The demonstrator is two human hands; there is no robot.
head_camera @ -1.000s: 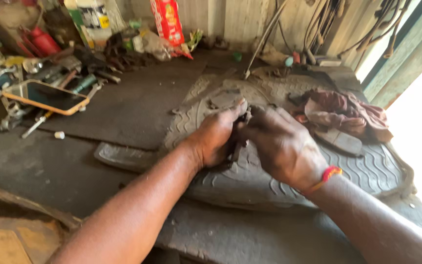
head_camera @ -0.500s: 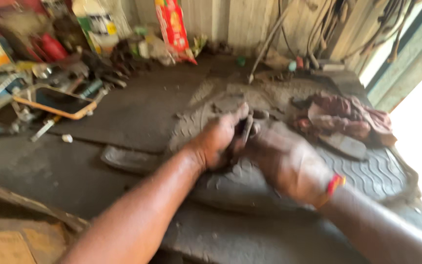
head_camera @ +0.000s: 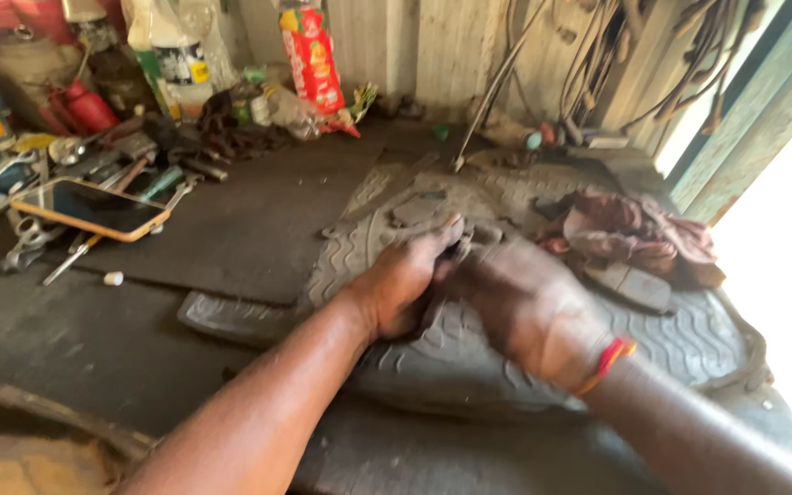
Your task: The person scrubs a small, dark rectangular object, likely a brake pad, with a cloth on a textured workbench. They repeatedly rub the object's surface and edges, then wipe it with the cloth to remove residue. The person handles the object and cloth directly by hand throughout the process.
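My left hand [head_camera: 405, 280] and my right hand [head_camera: 524, 302] are pressed together over a grey ribbed rubber mat [head_camera: 680, 339] in the middle of the workbench. Both are closed around a small dark part [head_camera: 458, 249] that only just shows between the fingers; what kind of part it is I cannot tell. A red and orange band circles my right wrist. The right hand is blurred.
A dirty reddish rag [head_camera: 630, 229] lies on the mat at the right, beside a flat grey piece [head_camera: 632, 284]. A phone in an orange case [head_camera: 92, 209] rests on scattered tools at the left. Bottles, a red packet [head_camera: 312, 57] and cables line the back wall.
The view has shifted slightly and both hands have moved a little toward the lower right while staying clasped on the small part.
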